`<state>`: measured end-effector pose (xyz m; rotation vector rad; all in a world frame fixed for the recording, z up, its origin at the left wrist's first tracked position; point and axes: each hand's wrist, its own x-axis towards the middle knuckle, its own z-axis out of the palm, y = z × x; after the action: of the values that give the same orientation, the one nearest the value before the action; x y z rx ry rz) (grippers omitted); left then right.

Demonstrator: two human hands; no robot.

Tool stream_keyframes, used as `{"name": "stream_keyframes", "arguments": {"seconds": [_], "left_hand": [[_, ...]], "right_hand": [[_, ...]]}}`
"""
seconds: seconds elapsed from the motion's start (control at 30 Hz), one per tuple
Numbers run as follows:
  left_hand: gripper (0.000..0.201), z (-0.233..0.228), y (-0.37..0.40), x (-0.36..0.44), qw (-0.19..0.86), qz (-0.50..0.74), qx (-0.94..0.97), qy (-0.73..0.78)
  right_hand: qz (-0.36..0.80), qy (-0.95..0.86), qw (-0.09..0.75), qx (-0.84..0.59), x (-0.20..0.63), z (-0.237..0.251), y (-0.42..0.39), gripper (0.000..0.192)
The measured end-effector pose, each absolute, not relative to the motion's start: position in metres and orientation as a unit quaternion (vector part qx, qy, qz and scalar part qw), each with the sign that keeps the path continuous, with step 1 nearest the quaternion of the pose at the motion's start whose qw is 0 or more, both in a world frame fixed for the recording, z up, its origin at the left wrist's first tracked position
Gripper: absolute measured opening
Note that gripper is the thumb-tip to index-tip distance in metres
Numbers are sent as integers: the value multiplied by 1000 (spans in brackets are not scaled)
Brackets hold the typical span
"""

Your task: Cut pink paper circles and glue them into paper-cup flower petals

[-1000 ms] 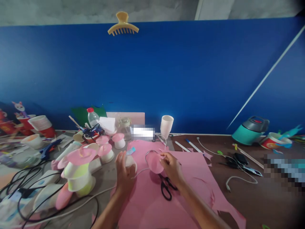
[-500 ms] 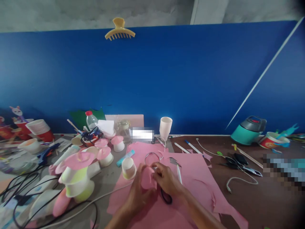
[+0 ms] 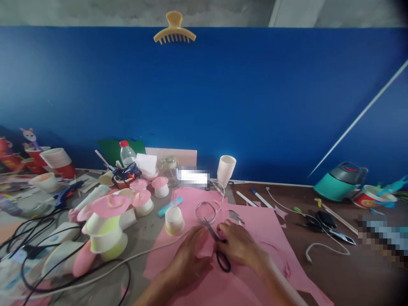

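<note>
Small pink paper piece (image 3: 206, 248) low in the middle of the view, just above the big pink sheet (image 3: 255, 272) on the counter (image 3: 334, 272). Left hand (image 3: 188, 255) curled, fingertips pinching the piece's left edge. Right hand (image 3: 240, 246) closed around the black-handled scissors (image 3: 218, 250), blades pointing up and away, right beside the piece and seemingly meeting its upper edge; whether already biting into the paper, hard to tell.

To cut well here, by the look of it: keep the piece taut between the pinching fingers, turn the paper rather than the scissors, take short snips, keep the left fingertips clear of the blades.

Now the count, working outward. One pair of scissors in hand. One wire loop (image 3: 205, 211) lying just beyond the blades. One white cup (image 3: 174, 221) standing on the sheet's far left corner, one tall white cup (image 3: 226, 170) upright by the blue wall. One blue glue stick (image 3: 170, 206) lying tilted beside the near cup. Three small pink-capped mushroom shapes (image 3: 143, 203) further left, plus one large stacked one (image 3: 106, 229) with a wide pink cap. One clear bottle (image 3: 126, 154) with a red lid behind. Far right, one teal kettle (image 3: 340, 180), well apart from the hands.
</note>
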<state>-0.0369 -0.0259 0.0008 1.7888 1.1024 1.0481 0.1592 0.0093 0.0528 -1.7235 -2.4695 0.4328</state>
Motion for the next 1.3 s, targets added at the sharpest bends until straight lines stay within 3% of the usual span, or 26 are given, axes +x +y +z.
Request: {"name": "stream_keyframes", "arguments": {"seconds": [0.27,0.57,0.83,0.97,1.1,1.3], "left_hand": [[66,-16,-24,-38,321,359,737,474],[59,-16,-25,-41,254,344,778,460],[60,-9,-27,-39,267,343,784,442],[61,-10,-28,-37,273,346,783,439],[59,-11,-31,-36,255,353,784,442],[41,-1,-35,-38,207,381,793,428]], "right_hand": [[95,-802,30,-588,144,41,13,11],[28,-770,88,-632,151,28,36,25],[-30,-792,304,-528,153,-4,44,21],[-31,-806,346,-479,151,-8,47,19],[-22,-824,324,-465,135,5,60,21],[28,-896,195,-398,77,30,105,35]]}}
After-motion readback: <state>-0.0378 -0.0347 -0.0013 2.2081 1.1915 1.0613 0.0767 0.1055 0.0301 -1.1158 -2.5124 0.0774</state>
